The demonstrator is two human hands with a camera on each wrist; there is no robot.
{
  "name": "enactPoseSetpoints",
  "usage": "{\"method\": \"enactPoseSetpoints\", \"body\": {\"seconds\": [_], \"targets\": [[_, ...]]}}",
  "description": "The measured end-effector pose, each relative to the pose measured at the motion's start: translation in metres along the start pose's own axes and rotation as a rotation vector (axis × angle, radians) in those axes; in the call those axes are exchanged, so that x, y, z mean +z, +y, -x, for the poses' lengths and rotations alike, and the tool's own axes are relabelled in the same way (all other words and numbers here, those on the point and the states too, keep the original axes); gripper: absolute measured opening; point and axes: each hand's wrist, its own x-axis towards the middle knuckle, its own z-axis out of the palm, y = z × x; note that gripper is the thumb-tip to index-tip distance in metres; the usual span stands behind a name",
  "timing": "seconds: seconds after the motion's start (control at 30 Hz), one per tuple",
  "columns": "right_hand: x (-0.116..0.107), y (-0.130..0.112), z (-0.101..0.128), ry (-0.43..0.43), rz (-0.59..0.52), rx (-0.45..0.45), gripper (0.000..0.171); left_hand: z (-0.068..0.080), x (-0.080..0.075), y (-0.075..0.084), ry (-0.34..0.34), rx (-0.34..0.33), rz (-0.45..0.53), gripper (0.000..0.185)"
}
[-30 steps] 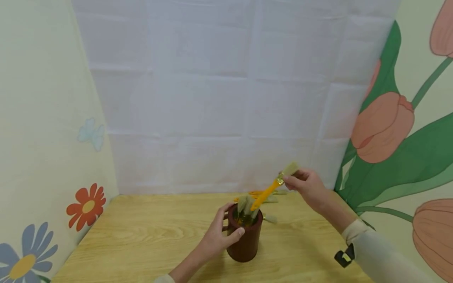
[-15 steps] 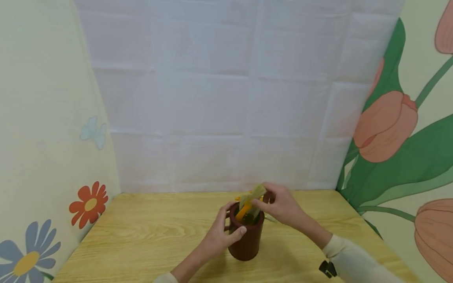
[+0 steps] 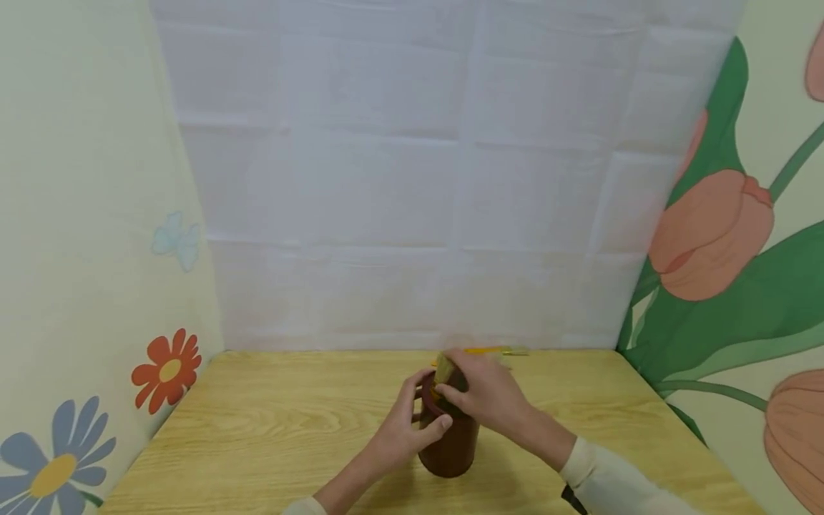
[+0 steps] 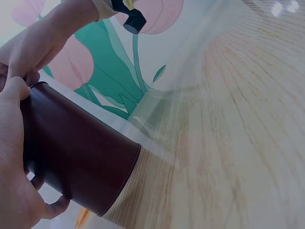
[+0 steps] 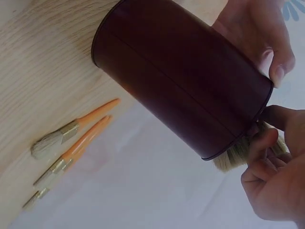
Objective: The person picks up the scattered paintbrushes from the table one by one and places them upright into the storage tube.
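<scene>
My left hand (image 3: 402,429) grips a dark reddish-brown cylindrical pot (image 3: 448,456) around its upper side, thumb at the front near the rim. The pot stands upright on the table. Over its mouth, my right hand (image 3: 492,392) has bent fingers at a paintbrush whose handle end is down inside. Pale bristles (image 5: 225,161) of brushes stick out past the rim in the right wrist view. The right fingers cover much of the opening, so which bristles belong to the held brush is hard to tell. The left wrist view shows the pot's smooth wall (image 4: 78,148).
Several paintbrushes with orange handles lie on the wooden table (image 3: 290,415) behind the pot, among them one brush (image 5: 55,138) nearest the pot. A white sheet (image 3: 373,214) hangs at the back. Flower-printed panels (image 3: 708,315) stand at both sides.
My right hand has moved left and down from beside the pot to its mouth, taking the orange-handled paintbrush in handle first. The left hand keeps its grip on the pot.
</scene>
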Motion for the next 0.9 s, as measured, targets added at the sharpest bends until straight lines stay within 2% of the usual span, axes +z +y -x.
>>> {"method": "enactPoseSetpoints", "body": {"seconds": [0.27,0.37,0.5,0.63,0.73,0.9], "targets": [[0.006,0.005,0.001,-0.016,0.174,-0.093,0.043,0.001,0.0,0.0,0.007,-0.006,-0.002,0.077],[0.007,0.006,0.001,-0.015,0.193,-0.095,0.048,0.001,0.0,-0.002,0.009,-0.014,-0.005,0.078],[0.001,0.006,0.0,-0.036,0.113,-0.055,0.051,0.001,0.0,-0.003,0.009,-0.018,-0.005,0.078],[-0.015,0.011,-0.002,-0.038,-0.031,-0.043,0.049,0.002,0.0,-0.002,0.009,-0.026,-0.002,0.078],[-0.028,0.021,-0.007,0.014,-0.121,-0.046,0.041,0.002,0.001,-0.001,0.014,-0.03,0.002,0.078],[-0.037,0.051,-0.017,0.125,-0.163,0.015,0.025,0.001,0.001,0.0,0.019,-0.032,0.008,0.076]]}}
